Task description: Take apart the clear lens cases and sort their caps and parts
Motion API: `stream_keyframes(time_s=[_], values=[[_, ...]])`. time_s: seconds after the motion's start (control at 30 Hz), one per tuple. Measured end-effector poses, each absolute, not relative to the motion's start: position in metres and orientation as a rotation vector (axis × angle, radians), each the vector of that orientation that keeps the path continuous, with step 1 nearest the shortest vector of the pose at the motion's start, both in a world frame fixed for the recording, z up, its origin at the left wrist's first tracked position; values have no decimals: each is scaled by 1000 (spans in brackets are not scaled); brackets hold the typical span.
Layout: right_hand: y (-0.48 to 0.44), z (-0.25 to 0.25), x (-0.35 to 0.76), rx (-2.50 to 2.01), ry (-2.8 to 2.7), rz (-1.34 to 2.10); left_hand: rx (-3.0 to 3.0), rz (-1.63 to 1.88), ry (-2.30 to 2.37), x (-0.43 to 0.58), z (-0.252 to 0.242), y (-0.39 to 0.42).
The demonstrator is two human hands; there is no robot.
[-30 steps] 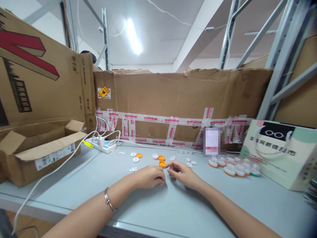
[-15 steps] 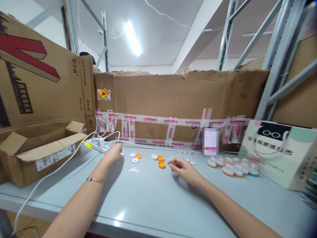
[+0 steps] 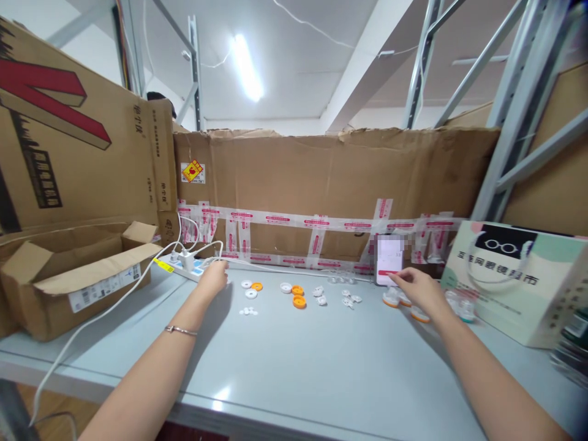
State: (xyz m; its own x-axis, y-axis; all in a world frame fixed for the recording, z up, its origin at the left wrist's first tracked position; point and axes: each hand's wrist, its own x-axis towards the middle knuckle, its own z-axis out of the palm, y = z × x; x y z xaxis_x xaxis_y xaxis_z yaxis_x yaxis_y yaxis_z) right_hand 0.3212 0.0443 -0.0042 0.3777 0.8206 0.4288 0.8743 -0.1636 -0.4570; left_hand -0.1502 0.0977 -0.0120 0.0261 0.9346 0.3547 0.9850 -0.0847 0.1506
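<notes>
My left hand (image 3: 215, 279) rests by the power strip (image 3: 193, 269), its fingers curled together. What they hold, if anything, is hidden. My right hand (image 3: 421, 293) reaches over the group of clear round pieces with orange and teal bases (image 3: 391, 297), partly covering it. Its forefinger is at the lower part of the phone screen (image 3: 389, 260), by a red bar, and it holds nothing I can see. Between the hands lie white rings (image 3: 250, 294), an orange ring (image 3: 256, 286), orange caps (image 3: 299, 301), small white discs (image 3: 248, 311) and small white parts (image 3: 321, 300).
An open cardboard box (image 3: 41, 294) stands at the left, with a white cable (image 3: 87, 324) running past it over the table edge. A large taped carton (image 3: 294, 177) closes off the back. At the right are a paper bag (image 3: 500, 288) and a dark-labelled bottle (image 3: 572, 343).
My right hand has moved right, from the small white parts to the phone, whose screen now looks different. My left hand has shifted slightly up and stays by the power strip.
</notes>
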Motion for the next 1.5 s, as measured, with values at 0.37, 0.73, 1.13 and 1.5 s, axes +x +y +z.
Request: stream_keyframes(time_s=[0.37,0.73,1.13,1.5], values=[[56,-30,329,-2297,-1793,-372,-2223,-644,-1899,-128,-1,80],[28,-7,304,-2109,-1931,72,-2280,-800,-1746,-107,11,57],[-17,-12,168,-1239,-2132,784,-3267,-701,-1217,-29,6,-13],[-9,-38,154,-1228,-1869,820,-3184,-1049,-1373,-2,-35,-2]])
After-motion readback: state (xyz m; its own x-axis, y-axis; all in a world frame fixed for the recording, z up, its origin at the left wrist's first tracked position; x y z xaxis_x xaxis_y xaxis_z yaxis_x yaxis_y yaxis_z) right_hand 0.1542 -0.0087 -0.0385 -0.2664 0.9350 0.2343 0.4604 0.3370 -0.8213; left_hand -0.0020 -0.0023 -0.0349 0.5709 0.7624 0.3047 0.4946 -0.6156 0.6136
